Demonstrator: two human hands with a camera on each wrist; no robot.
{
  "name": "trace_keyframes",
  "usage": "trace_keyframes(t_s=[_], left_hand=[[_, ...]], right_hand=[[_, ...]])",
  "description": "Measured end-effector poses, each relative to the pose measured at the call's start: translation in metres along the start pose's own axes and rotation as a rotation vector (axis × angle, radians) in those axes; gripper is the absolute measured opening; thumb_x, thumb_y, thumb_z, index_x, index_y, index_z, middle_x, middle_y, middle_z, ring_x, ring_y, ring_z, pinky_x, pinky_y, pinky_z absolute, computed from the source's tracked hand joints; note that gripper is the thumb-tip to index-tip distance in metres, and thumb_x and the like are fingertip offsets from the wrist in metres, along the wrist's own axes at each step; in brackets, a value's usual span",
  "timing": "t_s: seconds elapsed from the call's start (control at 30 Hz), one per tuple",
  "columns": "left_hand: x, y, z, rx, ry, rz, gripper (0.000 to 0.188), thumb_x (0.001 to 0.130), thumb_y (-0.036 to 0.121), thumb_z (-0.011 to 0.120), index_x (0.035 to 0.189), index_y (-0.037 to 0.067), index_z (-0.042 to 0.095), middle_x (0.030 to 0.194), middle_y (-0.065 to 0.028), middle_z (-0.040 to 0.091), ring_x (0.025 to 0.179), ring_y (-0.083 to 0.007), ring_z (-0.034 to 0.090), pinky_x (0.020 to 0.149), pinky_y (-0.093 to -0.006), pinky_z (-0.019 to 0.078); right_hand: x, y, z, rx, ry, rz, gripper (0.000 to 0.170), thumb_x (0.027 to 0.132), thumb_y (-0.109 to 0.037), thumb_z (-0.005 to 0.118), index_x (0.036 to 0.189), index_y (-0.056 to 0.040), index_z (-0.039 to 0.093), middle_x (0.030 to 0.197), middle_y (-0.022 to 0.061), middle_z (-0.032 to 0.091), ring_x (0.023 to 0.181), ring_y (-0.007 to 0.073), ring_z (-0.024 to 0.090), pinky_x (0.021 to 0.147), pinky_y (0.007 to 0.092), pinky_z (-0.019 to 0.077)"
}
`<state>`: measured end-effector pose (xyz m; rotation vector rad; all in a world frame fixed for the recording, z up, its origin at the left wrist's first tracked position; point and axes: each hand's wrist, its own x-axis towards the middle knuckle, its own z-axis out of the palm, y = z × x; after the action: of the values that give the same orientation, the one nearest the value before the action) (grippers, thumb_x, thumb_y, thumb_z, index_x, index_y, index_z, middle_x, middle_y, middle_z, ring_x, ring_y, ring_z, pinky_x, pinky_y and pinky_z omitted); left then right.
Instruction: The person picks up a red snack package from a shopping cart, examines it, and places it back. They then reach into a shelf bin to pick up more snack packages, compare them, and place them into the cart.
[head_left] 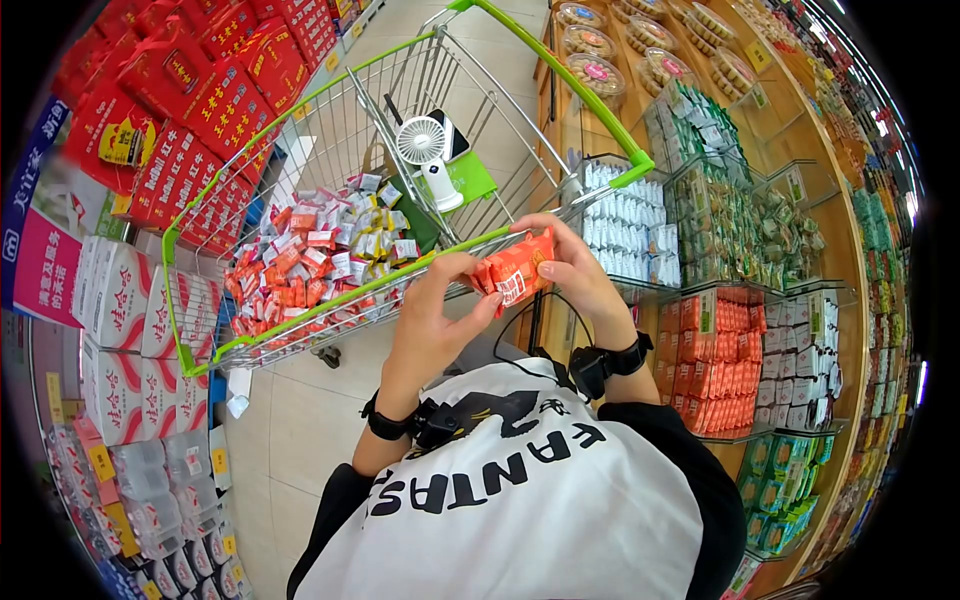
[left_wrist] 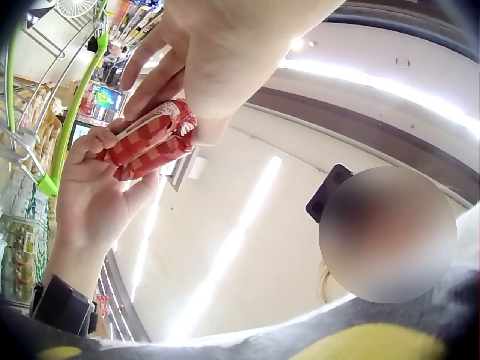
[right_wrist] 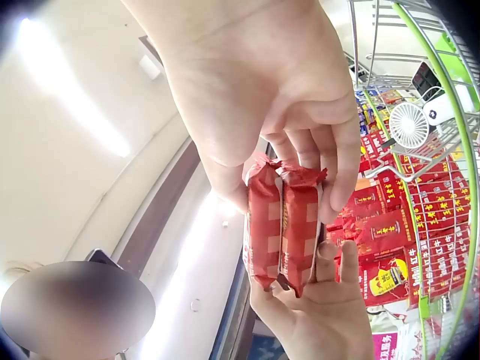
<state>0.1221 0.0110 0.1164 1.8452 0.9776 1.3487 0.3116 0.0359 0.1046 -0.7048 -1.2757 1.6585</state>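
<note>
Two small red-orange snack packets with crimped ends are held side by side, in front of the chest and near the cart's green handle. My left hand pinches one end between thumb and fingers. At the opposite end, my right hand holds them the same way. A checked pattern shows on the packets in the right wrist view. Beyond the hands, a heap of red, white and yellow wrapped packets lies in the wire shopping cart.
A white handheld fan, a phone and a green item sit in the cart's upper part. Bins of red-orange packets and white packets line the right shelf. Red drink boxes are stacked at left.
</note>
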Motion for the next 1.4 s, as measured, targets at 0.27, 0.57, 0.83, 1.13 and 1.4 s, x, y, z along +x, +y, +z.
trace_keyframes(t_s=[0.27, 0.57, 0.83, 1.13, 1.4], left_hand=[[-0.007, -0.001, -0.006, -0.047, -0.074, -0.066, 0.016, 0.073, 0.006, 0.058, 0.084, 0.000, 0.048, 0.080, -0.0072, 0.053, 0.073, -0.0152, 0.049, 0.070, -0.0258, 0.0390], [-0.013, -0.007, -0.013, -0.083, -0.082, -0.108, 0.007, 0.075, 0.004, 0.054, 0.076, 0.001, 0.049, 0.077, -0.0085, 0.055, 0.069, -0.0181, 0.052, 0.066, -0.0262, 0.0397], [-0.033, -0.025, -0.023, -0.246, 0.025, -0.306, 0.009, 0.080, 0.007, 0.049, 0.076, -0.001, 0.049, 0.073, -0.0068, 0.052, 0.067, -0.0135, 0.049, 0.064, -0.0238, 0.0387], [-0.038, -0.045, -0.032, -0.277, 0.162, -0.368, 0.009, 0.080, 0.005, 0.047, 0.076, -0.003, 0.046, 0.073, -0.0072, 0.049, 0.069, -0.0136, 0.047, 0.066, -0.0239, 0.0388], [-0.026, -0.065, -0.048, -0.225, 0.159, -0.288, 0.009, 0.080, 0.005, 0.048, 0.075, -0.002, 0.044, 0.082, -0.0101, 0.050, 0.074, -0.0180, 0.049, 0.070, -0.0249, 0.0386]], right_hand=[[-0.001, -0.002, 0.010, -0.062, 0.028, 0.057, 0.048, 0.073, -0.022, 0.057, 0.113, -0.0028, 0.039, 0.098, 0.0041, 0.050, 0.092, 0.0108, 0.050, 0.082, 0.0243, 0.0395], [-0.003, -0.001, 0.016, -0.048, 0.002, 0.027, 0.037, 0.079, -0.007, 0.054, 0.113, -0.0045, 0.039, 0.096, 0.0041, 0.052, 0.086, 0.0080, 0.052, 0.075, 0.0222, 0.0436], [0.010, 0.012, 0.034, -0.091, -0.013, 0.090, 0.034, 0.081, -0.007, 0.053, 0.112, -0.0040, 0.040, 0.096, 0.0039, 0.052, 0.086, 0.0077, 0.052, 0.074, 0.0222, 0.0439], [0.036, 0.029, 0.044, -0.223, -0.033, 0.130, 0.036, 0.079, -0.005, 0.054, 0.112, -0.0044, 0.040, 0.100, 0.0038, 0.050, 0.087, 0.0080, 0.051, 0.074, 0.0222, 0.0432], [0.052, 0.043, 0.047, -0.233, 0.013, 0.144, 0.036, 0.078, -0.004, 0.055, 0.111, -0.0038, 0.041, 0.097, 0.0048, 0.051, 0.086, 0.0086, 0.050, 0.075, 0.0225, 0.0430]])
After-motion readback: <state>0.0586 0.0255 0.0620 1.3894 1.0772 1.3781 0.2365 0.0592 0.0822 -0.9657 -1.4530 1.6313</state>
